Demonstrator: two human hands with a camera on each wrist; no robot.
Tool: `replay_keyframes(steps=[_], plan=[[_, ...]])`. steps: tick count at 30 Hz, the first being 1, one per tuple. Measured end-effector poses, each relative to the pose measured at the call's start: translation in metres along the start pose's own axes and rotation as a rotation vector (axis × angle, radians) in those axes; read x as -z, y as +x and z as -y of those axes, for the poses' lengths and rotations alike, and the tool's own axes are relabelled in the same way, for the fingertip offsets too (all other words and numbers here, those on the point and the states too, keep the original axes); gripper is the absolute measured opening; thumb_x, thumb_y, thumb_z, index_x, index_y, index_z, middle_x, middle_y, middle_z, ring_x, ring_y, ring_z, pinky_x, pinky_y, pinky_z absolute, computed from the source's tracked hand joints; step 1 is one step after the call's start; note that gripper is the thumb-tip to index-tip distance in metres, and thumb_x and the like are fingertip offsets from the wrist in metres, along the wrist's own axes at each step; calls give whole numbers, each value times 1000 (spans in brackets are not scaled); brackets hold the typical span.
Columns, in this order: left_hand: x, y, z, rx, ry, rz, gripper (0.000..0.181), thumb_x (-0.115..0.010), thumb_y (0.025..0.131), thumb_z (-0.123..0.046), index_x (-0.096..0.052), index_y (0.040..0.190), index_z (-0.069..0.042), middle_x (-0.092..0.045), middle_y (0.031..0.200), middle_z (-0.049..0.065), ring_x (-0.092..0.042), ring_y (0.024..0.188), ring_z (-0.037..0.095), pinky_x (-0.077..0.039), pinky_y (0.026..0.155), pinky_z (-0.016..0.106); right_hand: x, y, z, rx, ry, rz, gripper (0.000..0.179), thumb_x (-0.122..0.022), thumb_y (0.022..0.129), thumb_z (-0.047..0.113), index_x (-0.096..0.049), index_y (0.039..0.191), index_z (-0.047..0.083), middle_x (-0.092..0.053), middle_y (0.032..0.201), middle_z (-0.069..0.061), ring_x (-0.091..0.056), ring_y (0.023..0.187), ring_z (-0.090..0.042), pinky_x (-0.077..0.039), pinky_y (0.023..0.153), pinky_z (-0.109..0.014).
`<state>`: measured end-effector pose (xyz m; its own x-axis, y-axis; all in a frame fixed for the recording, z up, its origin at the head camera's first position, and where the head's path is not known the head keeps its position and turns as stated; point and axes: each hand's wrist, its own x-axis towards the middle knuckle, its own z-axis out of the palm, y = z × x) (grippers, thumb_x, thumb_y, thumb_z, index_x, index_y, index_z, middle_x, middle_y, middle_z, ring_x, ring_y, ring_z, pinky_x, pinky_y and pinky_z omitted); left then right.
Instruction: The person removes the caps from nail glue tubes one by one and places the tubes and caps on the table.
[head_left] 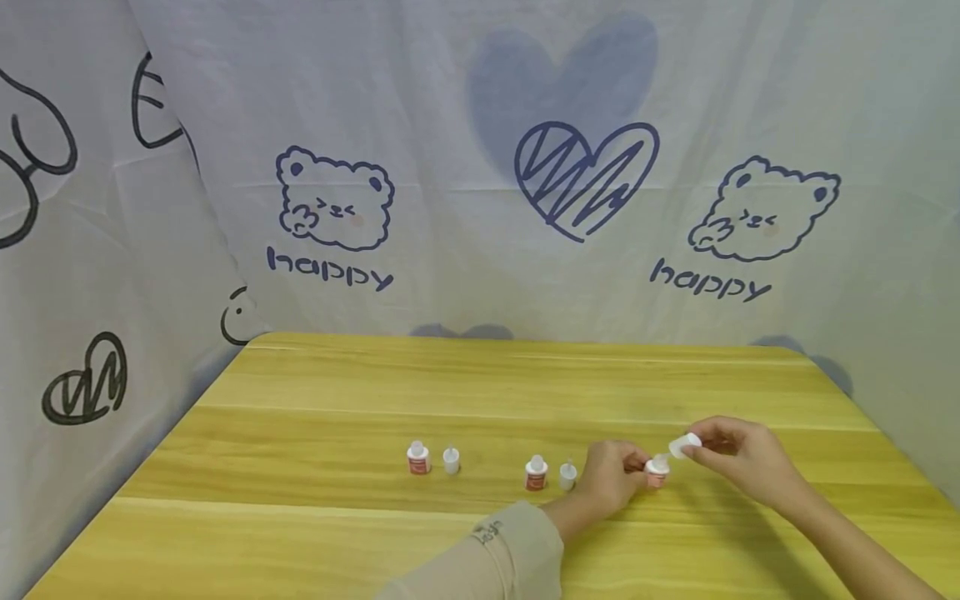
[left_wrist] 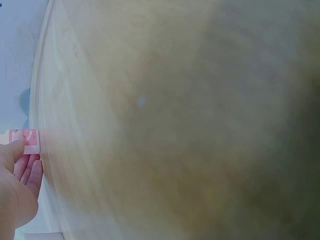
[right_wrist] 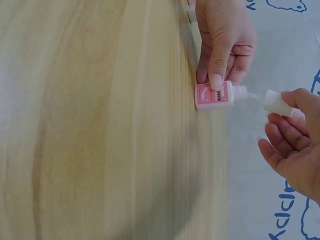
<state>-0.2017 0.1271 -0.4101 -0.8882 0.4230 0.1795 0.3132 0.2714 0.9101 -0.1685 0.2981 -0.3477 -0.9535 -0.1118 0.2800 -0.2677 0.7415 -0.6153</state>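
Observation:
My left hand pinches a small white bottle with a pink label between thumb and fingers, on the right part of the table. The bottle stands upright there, its neck uncovered. To its right, my right hand holds a white brush cap between thumb and fingertips, tilted just above the neck. In the right wrist view the thin applicator of the cap points at the mouth of the bottle, its tip right by the opening. The left wrist view shows only part of the bottle at its left edge.
Two similar uncapped bottles, one at the left and one near the middle, stand on the wooden table. Beside each is a white cap with its applicator pointing up. A printed cloth hangs behind the table.

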Motion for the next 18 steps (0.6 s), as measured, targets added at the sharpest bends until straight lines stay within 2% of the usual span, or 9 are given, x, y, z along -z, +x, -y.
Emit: replay_keyframes(steps=[9,18], plan=[[0,-1,0,-3,22,-1,12,-70,75,-6,-69,84,1,-71,81,8,-65,69,2,-46,60,6,0,-4,-5,4,30,16,15,-69,79,11,-65,88,0,-67,80,-5,-55,70,7,-52,63,-15],[0,-1,1,-7,51,-8,11,-70,75,-5,-69,85,1,-71,81,8,-64,70,2,-46,60,5,1,-6,-11,21,7,50,13,-70,77,9,-65,87,1,-67,78,-5,-55,67,6,-51,61,-16]])
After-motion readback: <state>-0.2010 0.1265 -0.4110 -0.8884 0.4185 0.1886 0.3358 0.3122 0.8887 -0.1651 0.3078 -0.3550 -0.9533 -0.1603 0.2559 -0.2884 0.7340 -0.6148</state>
